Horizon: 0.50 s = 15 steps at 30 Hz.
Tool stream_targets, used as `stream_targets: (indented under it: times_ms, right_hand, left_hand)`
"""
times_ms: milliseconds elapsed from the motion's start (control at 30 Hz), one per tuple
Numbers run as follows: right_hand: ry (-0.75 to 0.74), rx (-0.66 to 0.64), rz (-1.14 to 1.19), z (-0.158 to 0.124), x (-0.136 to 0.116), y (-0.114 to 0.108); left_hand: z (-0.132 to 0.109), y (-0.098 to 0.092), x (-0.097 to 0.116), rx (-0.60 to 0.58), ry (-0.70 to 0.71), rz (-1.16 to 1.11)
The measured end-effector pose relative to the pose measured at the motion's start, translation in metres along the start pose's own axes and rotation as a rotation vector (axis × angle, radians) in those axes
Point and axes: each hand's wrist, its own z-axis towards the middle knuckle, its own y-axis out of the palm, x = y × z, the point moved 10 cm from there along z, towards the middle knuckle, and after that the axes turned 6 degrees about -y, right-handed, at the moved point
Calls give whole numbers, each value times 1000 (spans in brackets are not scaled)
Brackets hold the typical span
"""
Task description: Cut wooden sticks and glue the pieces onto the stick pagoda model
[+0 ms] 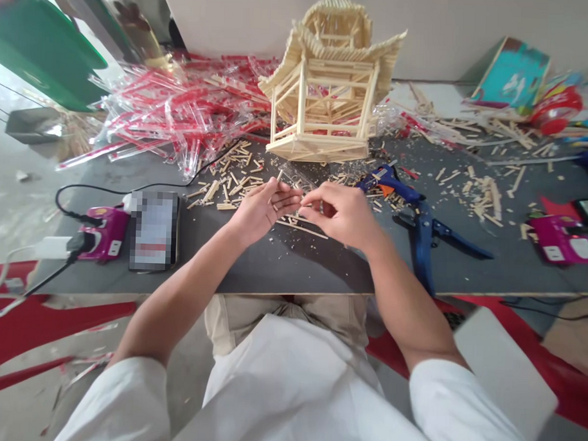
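Observation:
My left hand is over the dark table, palm turned up and fingers stretched out to the right. A short pale stick piece shows beside its thumb tip; I cannot tell whether the thumb touches it. My right hand meets the left fingertips with its thumb and index finger pinched; what lies between them, if anything, is too small to make out. Beyond both hands stands a pavilion model built of thin wooden sticks, with tiered roofs. Below the fingers lies a longer thin stick.
Right of my hands are a blue glue gun and a blue-handled cutter. Cut stick bits are scattered about. Red and clear wrappers pile up at back left. A phone lies near a purple power adapter with cables.

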Motion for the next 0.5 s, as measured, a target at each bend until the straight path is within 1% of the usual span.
stream_targets:
  times_ms: [67,133,200,367,500]
  right_hand:
    - [-71,-35,-44,1,-9,26]
    - [-71,-75,-75,1,-8,47]
    - [-42,-79,-77,0,-3,59]
    - [-29,-60,-11,3,3,67]
    - [-38,-76,44,8,7,64]
  left_hand:
    - [0,1,-3,0,-12,-8]
    - [-1,2,-4,3,-19,-9]
    - [-3,3,-3,12,-19,-13]
    - [-4,5,-2,-1,-20,-43]
    - [-4,8,-3,0,-1,-49]
